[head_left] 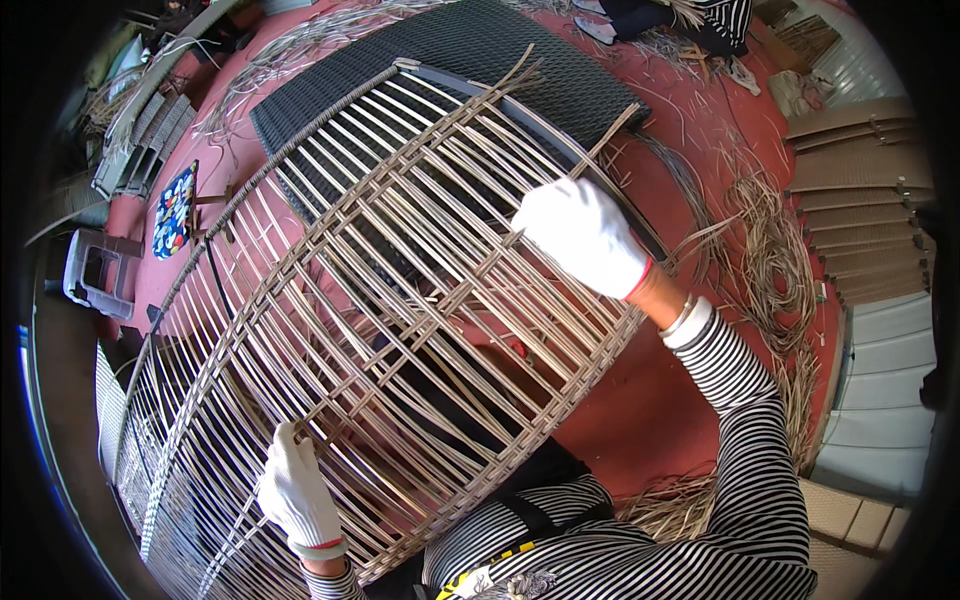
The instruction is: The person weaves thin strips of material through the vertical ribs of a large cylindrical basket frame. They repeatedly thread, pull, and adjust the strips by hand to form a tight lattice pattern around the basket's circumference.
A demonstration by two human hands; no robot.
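A large curved wicker frame (365, 190) of pale rods, crossed by woven bands, spreads before me and leans over my lap. My left hand (300, 490), in a white knit glove, is closed at the lower left, fingertips pinching the rods at one end of a narrow woven strip (430, 322). Further up on the right, my right hand (580, 235), also gloved in white, is closed against the frame at the strip's other end. Whether a single loose strand lies inside either grip is hidden by the fingers. A dark metal bar (640, 228) edges the frame beside my right hand.
A dark woven panel (450, 30) lies on the red floor behind the frame. Bundles of loose strands (765, 260) lie at right, beside stacked brown panels (855, 200). A clear plastic bin (100, 275) is at left. Another person's dark-clothed legs (645, 18) show at the top right.
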